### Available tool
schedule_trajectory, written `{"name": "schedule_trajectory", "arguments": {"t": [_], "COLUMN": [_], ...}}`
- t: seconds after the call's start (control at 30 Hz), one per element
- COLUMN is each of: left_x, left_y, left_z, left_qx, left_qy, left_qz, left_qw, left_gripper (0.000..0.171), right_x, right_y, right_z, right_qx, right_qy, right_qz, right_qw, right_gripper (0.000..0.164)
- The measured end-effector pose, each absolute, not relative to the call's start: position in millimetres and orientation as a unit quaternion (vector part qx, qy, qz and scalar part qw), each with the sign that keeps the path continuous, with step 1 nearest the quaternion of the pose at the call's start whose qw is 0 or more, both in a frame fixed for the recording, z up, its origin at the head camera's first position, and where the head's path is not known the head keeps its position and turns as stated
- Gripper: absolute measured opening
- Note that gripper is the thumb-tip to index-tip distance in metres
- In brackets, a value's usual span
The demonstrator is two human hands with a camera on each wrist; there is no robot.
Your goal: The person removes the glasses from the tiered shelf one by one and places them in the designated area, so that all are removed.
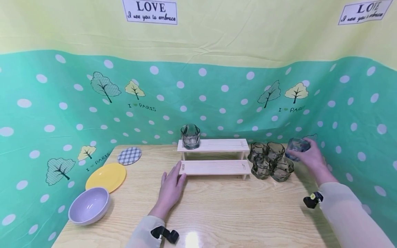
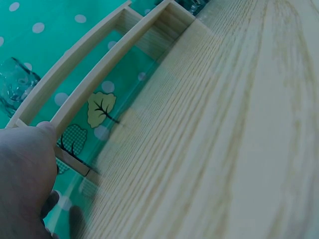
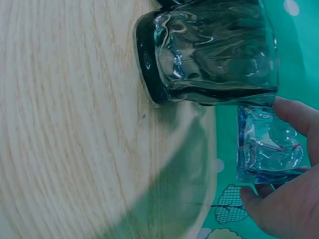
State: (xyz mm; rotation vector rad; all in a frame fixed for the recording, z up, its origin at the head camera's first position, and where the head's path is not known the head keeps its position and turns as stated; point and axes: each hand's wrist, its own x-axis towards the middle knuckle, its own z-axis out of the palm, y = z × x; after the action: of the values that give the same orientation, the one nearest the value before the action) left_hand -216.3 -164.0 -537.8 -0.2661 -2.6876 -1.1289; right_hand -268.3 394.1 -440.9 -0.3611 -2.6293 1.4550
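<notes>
Near the far right corner of the worktop point(image 1: 223, 213), the right hand point(image 1: 310, 156) grips a bluish glass point(image 1: 297, 146), fingers curved around it – with little room beside the four dark glasses point(image 1: 262, 167). At the left end of the wooden shelf point(image 1: 214, 167), the left hand point(image 1: 170, 187) touches with fingers loosely extended. Wood grain spreads toward the near edge; dotted green cloth point(image 1: 214, 106) hangs behind.

Grey glass tumbler point(image 1: 190, 140) sits atop the pale wooden two-tier rack point(image 1: 217, 167); four smoky glass tumblers point(image 1: 262, 167) stand right, round lilac bowl point(image 1: 89, 207) left.
</notes>
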Motion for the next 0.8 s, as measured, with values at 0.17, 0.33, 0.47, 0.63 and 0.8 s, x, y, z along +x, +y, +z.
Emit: {"name": "schedule_trajectory", "arguments": {"t": [0.17, 0.33, 0.47, 0.63, 0.8], "left_x": [-217.0, -217.3, -217.1, -217.0, -217.0], "left_y": [-164.1, -163.9, -163.5, -163.4, -163.4], "left_z": [-538.0, -538.6, -538.7, -538.1, -537.3], "left_qx": [-0.090, -0.088, -0.087, -0.088, -0.089], "left_qy": [-0.913, -0.915, -0.915, -0.917, -0.916], "left_qz": [-0.382, -0.381, -0.380, -0.375, -0.377], "left_qw": [0.107, 0.104, 0.102, 0.102, 0.103], "left_gripper": [0.064, 0.064, 0.064, 0.064, 0.064], "right_x": [-272.1, -277.1, -280.1, -282.0, -285.5], "right_y": [396.3, 400.1, 401.2, 400.3, 400.8], "right_z": [-448.2, -458.9, -464.6, -467.7, -469.7], "right_qx": [-0.110, -0.101, -0.102, -0.107, -0.120], "right_qy": [-0.874, -0.876, -0.874, -0.873, -0.873], "right_qz": [0.471, 0.470, 0.474, 0.475, 0.472], "right_qw": [0.049, 0.042, 0.036, 0.031, 0.023], "right_gripper": [0.118, 0.119, 0.119, 0.117, 0.118]}}
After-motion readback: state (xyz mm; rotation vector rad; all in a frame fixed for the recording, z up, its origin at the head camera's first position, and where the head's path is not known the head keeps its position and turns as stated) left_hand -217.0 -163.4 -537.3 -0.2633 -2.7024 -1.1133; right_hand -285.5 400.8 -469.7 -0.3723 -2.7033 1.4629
